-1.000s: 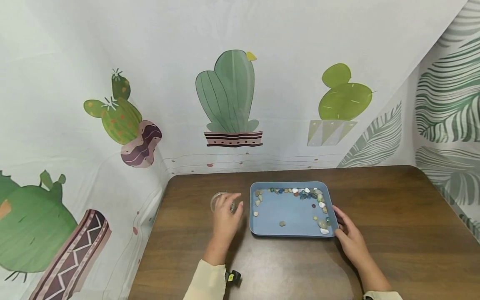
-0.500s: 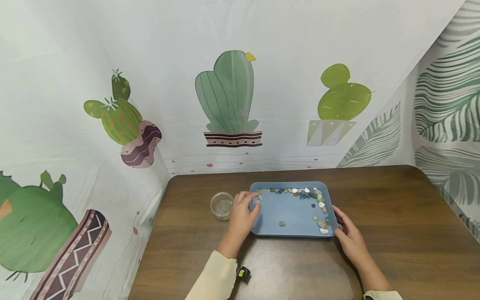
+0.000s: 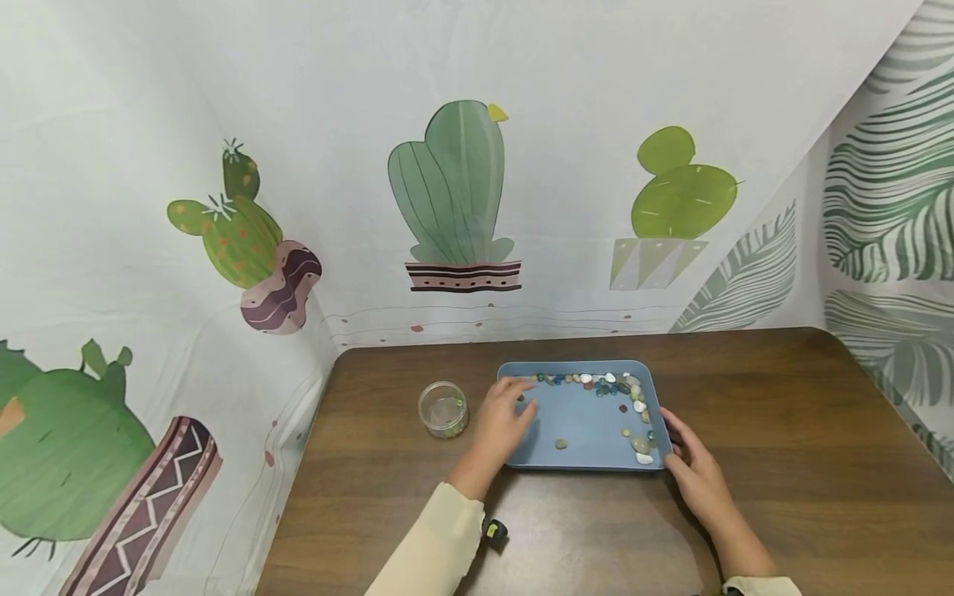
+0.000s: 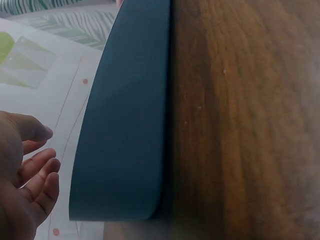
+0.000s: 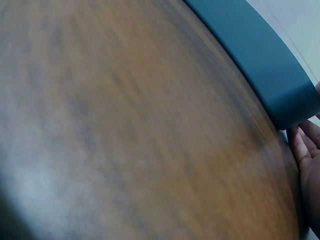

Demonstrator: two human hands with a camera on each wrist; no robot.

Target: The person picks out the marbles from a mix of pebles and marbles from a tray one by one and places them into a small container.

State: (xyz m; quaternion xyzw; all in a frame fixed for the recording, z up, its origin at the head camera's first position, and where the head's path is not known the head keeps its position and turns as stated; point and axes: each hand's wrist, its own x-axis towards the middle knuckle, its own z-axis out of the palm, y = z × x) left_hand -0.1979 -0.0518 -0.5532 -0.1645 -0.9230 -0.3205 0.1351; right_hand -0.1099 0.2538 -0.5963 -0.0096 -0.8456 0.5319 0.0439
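Observation:
A shallow blue tray (image 3: 577, 418) lies on the table with small stones and glass pebbles along its back and right sides. My left hand (image 3: 501, 422) is over the tray's left end, its fingers loosely bent. In the left wrist view that hand (image 4: 25, 172) shows a gap between thumb and fingers, nothing visible in it, above the tray's side wall (image 4: 125, 115). At the front right corner my right hand (image 3: 699, 476) holds the tray, thumb near the rim and fingers along the outer side. Stones at the left end are hidden behind the left hand.
Left of the tray stands a small clear round container (image 3: 443, 411) with a few greenish pieces in it. A single grey-brown stone (image 3: 561, 444) lies near the tray's front. Behind the wooden table (image 3: 775, 414) hangs a white cloth (image 3: 566, 182) printed with cacti.
My left hand has moved right, from over the clear container to above the tray's left end. The right hand and the tray have stayed where they were.

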